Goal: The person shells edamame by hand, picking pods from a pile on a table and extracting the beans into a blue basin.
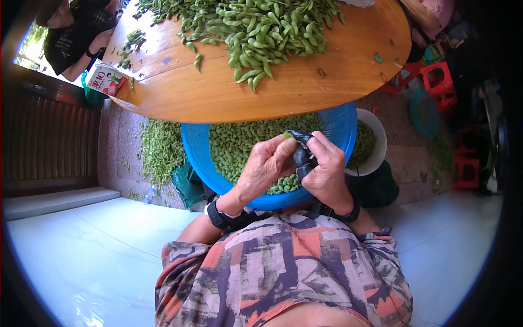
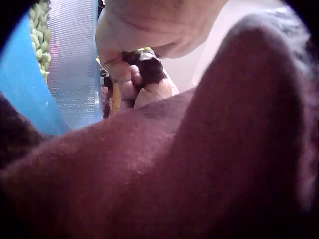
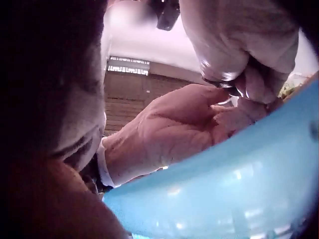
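Both hands meet over a blue basin [image 1: 190,158] that holds many shelled green soybeans [image 1: 231,150]. My left hand [image 1: 266,162] pinches a small green soybean pod [image 1: 287,135] between thumb and fingers; most of the pod is hidden. From the other side, my right hand [image 1: 327,166] grips at the same pod, with black covers [image 1: 303,157] on its thumb and forefinger. In the right wrist view the left hand [image 3: 174,122] reaches in above the basin wall [image 3: 209,199] and meets the right hand [image 3: 239,40]. Dark sleeve-like shapes fill much of both wrist views.
Ahead stands a wooden table [image 1: 245,106] with a heap of soybean pods [image 1: 272,38] and a printed carton [image 1: 104,79]. Pods [image 1: 162,150] lie on the floor left of the basin. To the right are a white bucket [image 1: 380,133] and red stools [image 1: 438,84]. Two people sit across.
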The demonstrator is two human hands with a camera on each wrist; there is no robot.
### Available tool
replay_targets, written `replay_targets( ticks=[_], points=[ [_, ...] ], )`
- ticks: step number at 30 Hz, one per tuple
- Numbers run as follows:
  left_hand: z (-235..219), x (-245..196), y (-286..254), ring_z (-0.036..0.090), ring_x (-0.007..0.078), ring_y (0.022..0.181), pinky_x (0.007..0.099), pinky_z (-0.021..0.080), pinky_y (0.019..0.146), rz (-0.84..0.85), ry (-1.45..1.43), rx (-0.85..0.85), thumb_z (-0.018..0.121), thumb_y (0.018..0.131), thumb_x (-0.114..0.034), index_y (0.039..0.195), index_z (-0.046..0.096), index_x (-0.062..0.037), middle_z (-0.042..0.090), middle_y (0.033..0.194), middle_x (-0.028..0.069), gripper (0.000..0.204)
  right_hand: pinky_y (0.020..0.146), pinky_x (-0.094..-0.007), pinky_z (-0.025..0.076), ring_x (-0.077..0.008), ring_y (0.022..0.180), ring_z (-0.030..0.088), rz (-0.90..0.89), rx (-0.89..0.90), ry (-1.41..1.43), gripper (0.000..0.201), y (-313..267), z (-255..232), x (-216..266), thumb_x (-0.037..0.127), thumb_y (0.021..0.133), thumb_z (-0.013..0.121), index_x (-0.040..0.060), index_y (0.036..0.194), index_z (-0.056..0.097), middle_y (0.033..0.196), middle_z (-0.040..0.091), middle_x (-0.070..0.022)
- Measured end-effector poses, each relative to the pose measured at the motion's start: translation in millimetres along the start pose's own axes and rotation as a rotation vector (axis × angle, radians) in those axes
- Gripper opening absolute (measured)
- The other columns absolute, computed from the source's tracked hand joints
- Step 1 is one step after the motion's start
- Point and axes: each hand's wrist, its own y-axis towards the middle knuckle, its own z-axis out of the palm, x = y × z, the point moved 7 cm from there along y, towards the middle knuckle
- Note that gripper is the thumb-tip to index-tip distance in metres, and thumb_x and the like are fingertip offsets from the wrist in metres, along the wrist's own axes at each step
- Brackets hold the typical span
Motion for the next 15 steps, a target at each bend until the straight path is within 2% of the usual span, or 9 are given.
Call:
replay_targets(
  ticks=[2, 4, 6, 8, 10, 11, 13, 14, 15],
  points=[
    [-7, 1, 2, 0.043, 0.0033, 0.057, 0.0197, 0.035, 0.048, -0.083, 0.067, 0.084, 0.048, 0.103, -0.030, 0.097, 0.061, -0.0012, 0.052, 0.070, -0.0036, 0.032, 0.059, -0.0345, 0.046, -0.0312, 0.065, 0.057, 0.064, 0.044, 0.108, 0.021, 2, 1, -9, -0.005, 0.074, 0.062, -0.0013, 0.095, 0.063, 0.075, 0.055, -0.0144],
    [-11, -9, 2, 0.042, 0.0025, 0.054, 0.0194, 0.031, 0.045, -0.073, 0.208, 0.096, 0.046, 0.103, -0.030, 0.093, 0.061, -0.0005, 0.056, 0.072, -0.0006, 0.034, 0.058, -0.0335, 0.045, -0.0299, 0.065, 0.058, 0.129, 0.087, 0.216, 0.018, 4, -2, -15, -0.006, 0.075, 0.060, -0.0006, 0.092, 0.064, 0.073, 0.055, -0.0144],
    [-10, -6, 2, 0.043, 0.0035, 0.054, 0.0199, 0.031, 0.045, -0.149, 0.089, 0.179, 0.046, 0.103, -0.030, 0.095, 0.061, 0.0008, 0.059, 0.075, 0.0015, 0.035, 0.058, -0.0309, 0.044, -0.0229, 0.064, 0.058, 0.643, 0.297, 0.598, 0.010, -6, 12, -35, -0.005, 0.079, 0.060, -0.0016, 0.087, 0.063, 0.071, 0.057, -0.0128],
    [-11, 0, 2, 0.044, 0.0041, 0.056, 0.0202, 0.033, 0.047, -0.184, 0.073, 0.193, 0.046, 0.103, -0.029, 0.098, 0.061, 0.0023, 0.060, 0.078, 0.0027, 0.035, 0.058, -0.0290, 0.044, -0.0191, 0.065, 0.057, 0.647, 0.307, 0.625, 0.007, -9, 18, -39, -0.004, 0.080, 0.057, -0.0025, 0.086, 0.061, 0.070, 0.056, -0.0106],
    [-9, 4, 2, 0.047, 0.0050, 0.059, 0.0214, 0.037, 0.051, -0.091, -0.080, 0.190, 0.049, 0.102, -0.024, 0.101, 0.062, 0.0024, 0.061, 0.080, 0.0025, 0.029, 0.058, -0.0275, 0.042, -0.0195, 0.064, 0.056, 0.248, 0.113, 0.333, 0.008, 1, 10, -27, -0.005, 0.082, 0.053, -0.0028, 0.086, 0.060, 0.070, 0.053, -0.0104],
    [-10, 8, 1, 0.047, 0.0050, 0.059, 0.0214, 0.037, 0.051, -0.089, -0.078, 0.190, 0.049, 0.102, -0.024, 0.101, 0.062, 0.0024, 0.061, 0.080, 0.0025, 0.029, 0.058, -0.0275, 0.042, -0.0195, 0.064, 0.056, 0.246, 0.112, 0.334, 0.008, 2, 8, -25, -0.005, 0.082, 0.053, -0.0028, 0.086, 0.060, 0.070, 0.053, -0.0104],
    [-11, 10, 1, 0.050, 0.0066, 0.064, 0.0228, 0.043, 0.058, -0.050, 0.042, 0.211, 0.054, 0.100, -0.017, 0.106, 0.063, 0.0021, 0.061, 0.081, 0.0014, 0.022, 0.057, -0.0302, 0.040, -0.0219, 0.062, 0.052, 0.115, 0.034, 0.150, 0.014, 7, -7, -16, 0.010, 0.086, 0.054, -0.0026, 0.086, 0.059, 0.069, 0.047, -0.0113],
    [-13, 12, 1, 0.059, 0.0122, 0.069, 0.0265, 0.049, 0.065, -0.031, 0.177, 0.205, 0.060, 0.095, -0.010, 0.105, 0.067, -0.0010, 0.065, 0.082, 0.0027, 0.016, 0.057, -0.0344, 0.037, -0.0249, 0.060, 0.047, 0.205, 0.016, 0.243, 0.029, -2, -16, -33, 0.028, 0.086, 0.054, -0.0014, 0.085, 0.057, 0.069, 0.043, -0.0133],
    [-11, -1, -1, 0.062, 0.0149, 0.073, 0.0281, 0.051, 0.068, 0.116, 0.547, 0.241, 0.061, 0.092, -0.007, 0.103, 0.068, -0.0023, 0.068, 0.085, 0.0043, 0.014, 0.057, -0.0356, 0.036, -0.0261, 0.060, 0.045, 0.277, -0.043, 0.179, 0.041, -7, -34, -45, 0.040, 0.086, 0.050, -0.0001, 0.081, 0.054, 0.069, 0.040, -0.0134]
  ],
)
